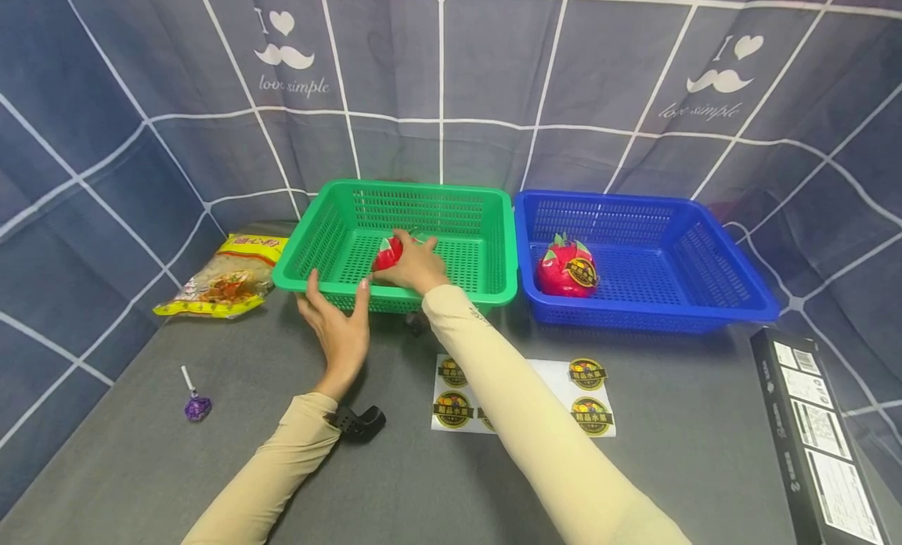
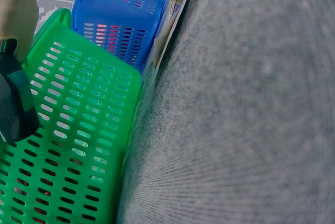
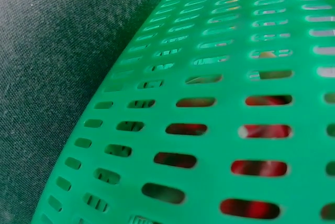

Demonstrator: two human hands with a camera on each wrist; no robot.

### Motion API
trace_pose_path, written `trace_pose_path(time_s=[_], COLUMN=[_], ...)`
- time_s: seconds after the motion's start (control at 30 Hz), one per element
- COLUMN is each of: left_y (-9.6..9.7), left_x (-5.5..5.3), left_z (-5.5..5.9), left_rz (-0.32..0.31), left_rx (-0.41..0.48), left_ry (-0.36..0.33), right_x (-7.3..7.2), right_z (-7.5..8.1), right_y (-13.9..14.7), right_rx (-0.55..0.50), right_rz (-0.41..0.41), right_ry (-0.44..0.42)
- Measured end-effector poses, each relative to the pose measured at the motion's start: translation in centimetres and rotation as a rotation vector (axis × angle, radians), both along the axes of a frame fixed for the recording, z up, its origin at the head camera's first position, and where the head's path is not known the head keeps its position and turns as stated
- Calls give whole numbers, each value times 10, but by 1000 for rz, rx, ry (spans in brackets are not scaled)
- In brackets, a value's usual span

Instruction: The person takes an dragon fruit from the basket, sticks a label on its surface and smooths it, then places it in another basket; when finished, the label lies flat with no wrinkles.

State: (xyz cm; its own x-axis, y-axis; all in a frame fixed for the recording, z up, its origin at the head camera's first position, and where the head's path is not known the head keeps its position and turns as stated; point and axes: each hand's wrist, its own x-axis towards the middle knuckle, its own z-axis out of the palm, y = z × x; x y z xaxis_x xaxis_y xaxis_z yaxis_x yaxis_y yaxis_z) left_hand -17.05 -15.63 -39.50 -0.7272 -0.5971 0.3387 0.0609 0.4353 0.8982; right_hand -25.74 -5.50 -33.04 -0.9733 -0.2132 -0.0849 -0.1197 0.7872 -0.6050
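Red dragon fruit [image 1: 386, 255], one of two, lies inside one green slotted plastic basket [image 1: 423, 191]. Left to right: one purple lollipop [image 1: 198, 408]; one yellow-and-clear snack bag [image 1: 229, 283]; the left hand [image 1: 337, 333], fingers spread wide at the basket's front rim; the right hand [image 1: 416, 267], reaching over that rim, gripping the fruit; one white sticker sheet [image 1: 557, 373] beneath the cream right sleeve [image 1: 521, 404]; one blue slotted plastic basket [image 1: 641, 279] holding the second, stickered dragon fruit [image 1: 557, 277]; one long black box [image 1: 810, 427].

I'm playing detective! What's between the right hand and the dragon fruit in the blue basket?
From the right hand to the dragon fruit, the head view shows bare floor of the green basket, its wall, then the wall of the blue basket.
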Motion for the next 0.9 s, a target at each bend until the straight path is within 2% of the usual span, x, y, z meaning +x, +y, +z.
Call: trace_pose_path(time_s=[0.23,0.7,0.9], left_y=[1,-1,0], left_x=[0,-1,-1], left_z=[-2,1,0], left_rz=[3,8,9], left_rx=[-1,-13,-10], left_ry=[-15,12,4], right_x=[0,-1,-1], right_z=[-2,3,3], right_y=[1,2,4], right_rx=[-26,-38,-51], right_rz=[-18,-46,-55], right_ry=[-9,-48,-69])
